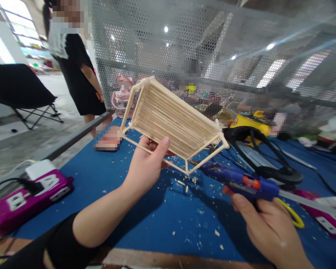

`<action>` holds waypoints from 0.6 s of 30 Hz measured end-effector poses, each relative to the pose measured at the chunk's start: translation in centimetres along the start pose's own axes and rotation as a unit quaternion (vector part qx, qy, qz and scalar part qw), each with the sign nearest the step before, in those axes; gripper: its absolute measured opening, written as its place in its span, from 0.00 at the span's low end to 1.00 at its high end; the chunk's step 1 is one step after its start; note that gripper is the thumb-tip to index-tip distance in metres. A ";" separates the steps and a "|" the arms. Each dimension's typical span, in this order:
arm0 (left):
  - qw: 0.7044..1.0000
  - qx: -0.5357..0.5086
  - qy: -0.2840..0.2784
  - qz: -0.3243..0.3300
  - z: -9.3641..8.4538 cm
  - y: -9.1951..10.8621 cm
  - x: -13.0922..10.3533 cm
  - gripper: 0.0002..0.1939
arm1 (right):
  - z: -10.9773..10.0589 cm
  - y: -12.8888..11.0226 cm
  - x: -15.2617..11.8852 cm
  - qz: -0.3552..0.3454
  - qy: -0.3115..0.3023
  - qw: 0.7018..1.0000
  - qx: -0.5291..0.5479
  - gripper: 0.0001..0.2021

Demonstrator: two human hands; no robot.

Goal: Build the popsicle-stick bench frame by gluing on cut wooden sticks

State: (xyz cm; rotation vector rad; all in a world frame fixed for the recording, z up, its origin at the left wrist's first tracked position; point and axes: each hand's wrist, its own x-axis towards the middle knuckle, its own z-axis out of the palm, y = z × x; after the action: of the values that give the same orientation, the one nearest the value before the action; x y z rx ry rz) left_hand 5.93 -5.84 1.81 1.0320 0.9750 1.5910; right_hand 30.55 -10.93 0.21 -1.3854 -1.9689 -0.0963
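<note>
- Above the middle of the blue flat surface [156,224], the pale wooden stick frame with a slatted panel [173,121] is held up in the air, tilted; the left hand [149,160] is grasping its lower bar, thumb in front.
- The right hand [266,220] is closed around the blue glue gun with orange parts [235,181]; its nozzle is close to the frame's lower corner; whether they touch, I cannot tell.
- In my judgement, the step in hand is the gluing of this corner; the next move calls for a steady left hand and a small, exact placing of the nozzle.
- At left, the purple power strip [30,201] is near the edge; at right, the black curved band [292,175] limits the gun's side; between the forearms there is open room, with pale scraps [217,232] only.
</note>
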 end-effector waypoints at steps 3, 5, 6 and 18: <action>1.000 0.004 -0.005 0.000 0.0 0.0 0.0 0.20 | 0.0 -0.1 0.0 0.005 0.005 1.000 -0.001 0.19; 1.000 0.008 -0.006 0.001 0.0 0.0 0.0 0.19 | 0.1 -0.2 0.1 0.006 0.010 1.000 0.003 0.19; 1.000 0.008 -0.007 0.001 0.0 0.1 0.0 0.18 | 0.1 -0.3 0.1 0.007 0.013 1.000 0.004 0.19; 1.000 -0.009 -0.012 -0.001 0.1 0.2 0.0 0.18 | -0.5 -1.0 0.5 -0.010 0.018 1.000 -0.003 0.18</action>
State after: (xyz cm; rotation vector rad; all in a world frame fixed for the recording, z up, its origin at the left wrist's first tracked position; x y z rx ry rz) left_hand 6.00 -5.90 1.99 1.0341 0.9439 1.5799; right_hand 29.90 -11.20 1.21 -1.3586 -1.9542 -0.1345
